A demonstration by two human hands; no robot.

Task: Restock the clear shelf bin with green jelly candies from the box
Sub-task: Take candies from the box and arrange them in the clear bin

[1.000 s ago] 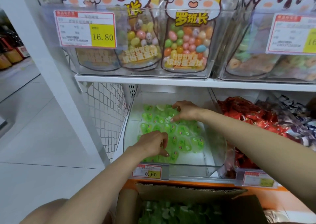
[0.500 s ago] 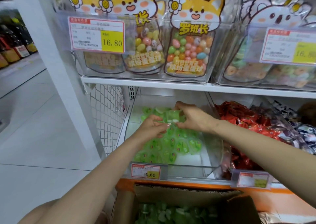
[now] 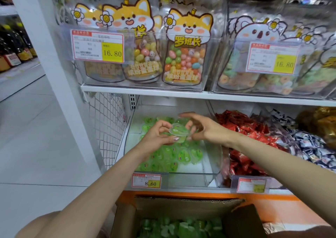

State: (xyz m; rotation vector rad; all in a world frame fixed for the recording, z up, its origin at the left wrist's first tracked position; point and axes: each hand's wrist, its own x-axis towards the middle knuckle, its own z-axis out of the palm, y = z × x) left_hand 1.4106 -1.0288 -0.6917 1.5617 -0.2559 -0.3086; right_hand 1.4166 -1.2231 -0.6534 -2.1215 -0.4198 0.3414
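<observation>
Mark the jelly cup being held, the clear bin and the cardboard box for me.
held jelly cup [image 3: 179, 131]: head view, on its clear top film.
clear bin [image 3: 189, 180]: head view, on its front wall.
cardboard box [image 3: 181, 208]: head view, on its far inner wall.
</observation>
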